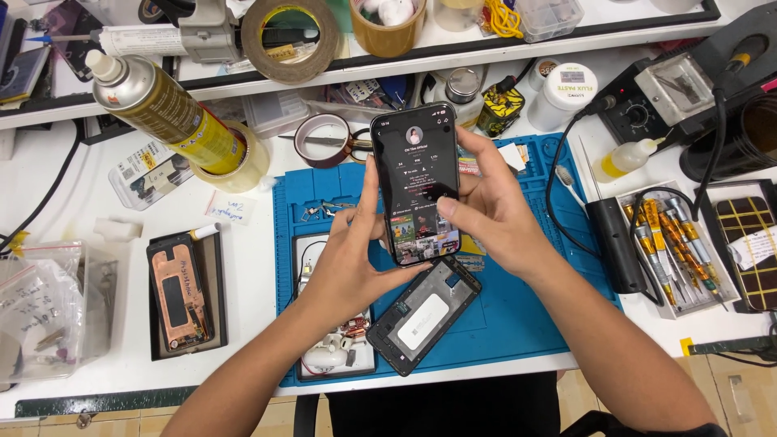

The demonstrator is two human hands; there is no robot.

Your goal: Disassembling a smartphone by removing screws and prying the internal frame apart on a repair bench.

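Above the blue mat (502, 324) near the table's front edge, both hands grip a lit smartphone (415, 182): left hand (348, 259) clasps its left side, right hand (486, 210) its right, hiding the lower corners. An opened phone frame (423, 314) lies below.

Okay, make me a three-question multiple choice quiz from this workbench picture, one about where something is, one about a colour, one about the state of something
1. Where does the opened phone frame lie?
A. on the repair mat
B. on the upper shelf
C. in the screwdriver tray

2. What colour is the repair mat?
A. red
B. blue
C. green

3. What state is the smartphone in that the left hand and right hand hold?
A. screen dark
B. screen lit
C. screen removed

Answers:
1. A, the frame rests on the mat's near part, below the hands.
2. B, the mat is plainly blue.
3. B, the display shows pictures and text.
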